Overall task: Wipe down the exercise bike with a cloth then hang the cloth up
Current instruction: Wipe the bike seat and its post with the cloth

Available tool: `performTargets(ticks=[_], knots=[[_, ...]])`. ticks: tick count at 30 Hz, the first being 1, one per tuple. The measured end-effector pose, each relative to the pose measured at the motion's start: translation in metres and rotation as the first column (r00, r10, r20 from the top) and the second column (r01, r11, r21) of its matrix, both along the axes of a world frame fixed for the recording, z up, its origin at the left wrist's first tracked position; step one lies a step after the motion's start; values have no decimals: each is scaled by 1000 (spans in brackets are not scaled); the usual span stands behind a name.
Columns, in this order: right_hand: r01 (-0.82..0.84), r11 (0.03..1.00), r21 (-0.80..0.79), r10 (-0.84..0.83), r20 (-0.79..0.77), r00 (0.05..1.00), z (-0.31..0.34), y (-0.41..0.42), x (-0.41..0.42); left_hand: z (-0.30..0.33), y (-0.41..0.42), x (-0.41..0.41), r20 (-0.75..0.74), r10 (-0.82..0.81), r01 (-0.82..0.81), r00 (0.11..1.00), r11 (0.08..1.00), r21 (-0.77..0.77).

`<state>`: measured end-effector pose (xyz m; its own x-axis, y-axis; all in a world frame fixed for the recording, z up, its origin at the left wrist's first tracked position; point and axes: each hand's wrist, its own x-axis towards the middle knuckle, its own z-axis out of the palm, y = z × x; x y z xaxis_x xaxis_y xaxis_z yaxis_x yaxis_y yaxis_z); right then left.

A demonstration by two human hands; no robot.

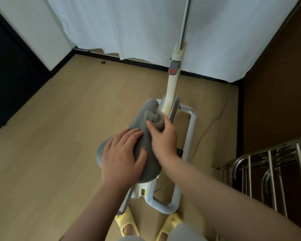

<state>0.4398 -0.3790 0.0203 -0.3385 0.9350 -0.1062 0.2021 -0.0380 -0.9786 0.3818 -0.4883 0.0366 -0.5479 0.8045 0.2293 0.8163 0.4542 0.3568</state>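
Observation:
The exercise bike stands below me, its grey saddle (142,122) in the middle of the view and its cream post (171,87) rising towards the curtain. My left hand (122,153) lies flat on the wide rear part of the saddle, fingers spread. My right hand (163,136) grips a bunched grey cloth (155,117) and presses it against the saddle's narrow front end, beside the post. The bike's silver base frame (191,129) shows to the right and below.
A white curtain (129,28) hangs along the far wall. A metal rack with bars (268,167) stands at the lower right. A thin cord (222,108) trails on the wooden floor (50,136). My feet in yellow slippers (127,223) are beside the base.

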Motion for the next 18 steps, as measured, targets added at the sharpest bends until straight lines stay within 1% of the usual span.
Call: performTargets(ticks=[2, 4, 7, 10, 12, 15, 18], knots=[[-72, 997, -19, 72, -7, 997, -1, -24, 22, 1, 0, 0, 0, 3, -3, 1000, 1000, 2], [-93, 994, -50, 92, -18, 996, -1, -22, 25, 1, 0, 0, 3, 7, -7, 1000, 1000, -8], [-36, 999, -16, 36, 32, 999, -1, 10, 0, 1, 0, 0, 3, 10, -10, 1000, 1000, -22], [30, 999, -33, -28, 55, 998, 3, 46, -29, 2, -1, 0, 12, 0, 1, 1000, 1000, -28], [48, 998, -32, -45, 74, 996, 4, 49, -33, 2, -1, -1, 13, -4, 4, 1000, 1000, -28], [-30, 999, -9, 31, 43, 999, 2, 13, -5, 2, -2, -1, 11, -9, 10, 1000, 1000, -22], [-105, 992, -73, 104, -12, 994, -2, -37, 46, 2, -3, -2, 18, -21, 21, 1000, 1000, -14]])
